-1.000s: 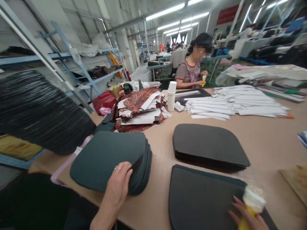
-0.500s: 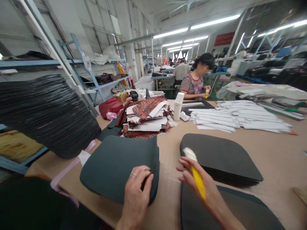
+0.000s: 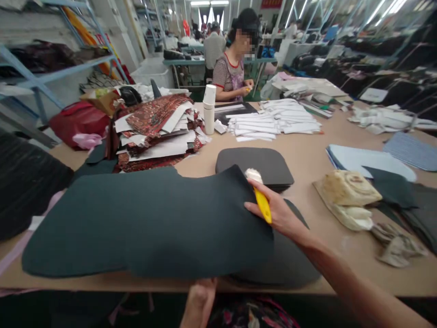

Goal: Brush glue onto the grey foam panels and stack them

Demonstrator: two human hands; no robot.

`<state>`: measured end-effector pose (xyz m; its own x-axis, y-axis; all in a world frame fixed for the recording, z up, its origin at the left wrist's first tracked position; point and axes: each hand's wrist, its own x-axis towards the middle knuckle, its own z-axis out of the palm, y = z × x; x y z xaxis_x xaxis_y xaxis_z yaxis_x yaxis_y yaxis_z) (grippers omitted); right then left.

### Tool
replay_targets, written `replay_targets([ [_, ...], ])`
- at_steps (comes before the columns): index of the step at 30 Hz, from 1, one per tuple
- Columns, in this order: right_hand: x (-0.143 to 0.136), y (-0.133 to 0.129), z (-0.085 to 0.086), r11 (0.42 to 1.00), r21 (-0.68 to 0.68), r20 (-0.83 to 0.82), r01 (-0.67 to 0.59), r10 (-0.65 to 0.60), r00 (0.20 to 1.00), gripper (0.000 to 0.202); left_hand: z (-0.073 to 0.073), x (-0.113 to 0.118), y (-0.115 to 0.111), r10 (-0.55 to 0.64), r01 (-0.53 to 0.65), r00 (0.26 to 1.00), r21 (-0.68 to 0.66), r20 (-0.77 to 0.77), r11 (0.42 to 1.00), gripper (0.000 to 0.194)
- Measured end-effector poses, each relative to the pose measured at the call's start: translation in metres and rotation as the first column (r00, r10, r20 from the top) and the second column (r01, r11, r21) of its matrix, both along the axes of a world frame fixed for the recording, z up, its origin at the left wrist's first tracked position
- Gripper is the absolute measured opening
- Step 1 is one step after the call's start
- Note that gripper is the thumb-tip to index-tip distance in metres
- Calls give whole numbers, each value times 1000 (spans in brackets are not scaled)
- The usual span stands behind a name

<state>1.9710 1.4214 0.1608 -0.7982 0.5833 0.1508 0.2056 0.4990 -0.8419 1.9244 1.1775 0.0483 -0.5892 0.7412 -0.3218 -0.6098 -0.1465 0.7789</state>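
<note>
A dark green sheet (image 3: 211, 218) with rounded corners is raised over the near part of the table. On the left its colour merges with the stack of like sheets (image 3: 68, 218), and I cannot make out the border. My right hand (image 3: 276, 209) grips a brush with a yellow handle (image 3: 262, 205) and pale bristles, its thumb against the sheet's right edge. Below the sheet's near edge is my left hand (image 3: 201, 296), its fingers hidden underneath. A lower dark grey stack (image 3: 290, 259) shows partly under the sheet, and another grey stack (image 3: 256, 159) lies behind.
A pile of red patterned pieces and white sheets (image 3: 153, 132) stands back left, beside white cups (image 3: 209, 109). White strips (image 3: 273, 120) lie farther back. To the right are a cream bundle (image 3: 348, 196) and a crumpled cloth (image 3: 396, 243). A co-worker (image 3: 232, 73) sits across the table.
A dark green sheet has come up from the left stack and now spans toward the right stacks. My left hand went from the stack's top to below the near edge. The view turned right and down.
</note>
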Motion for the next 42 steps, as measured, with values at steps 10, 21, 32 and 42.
replay_targets([
  [10,139,83,-114,978,151,273,142,-179,945,56,-33,-12,94,8,-121,959,-386,-283,914,84],
  [21,168,89,-114,931,135,141,340,-358,923,63,-3,19,127,-526,-194,394,-628,-754,754,96],
  [32,175,90,-106,932,172,192,320,-350,917,63,-7,8,135,-377,-275,510,-562,-773,780,69],
  [42,184,97,-129,909,216,209,356,-399,893,61,-23,15,146,-330,-272,484,-497,-811,824,67],
])
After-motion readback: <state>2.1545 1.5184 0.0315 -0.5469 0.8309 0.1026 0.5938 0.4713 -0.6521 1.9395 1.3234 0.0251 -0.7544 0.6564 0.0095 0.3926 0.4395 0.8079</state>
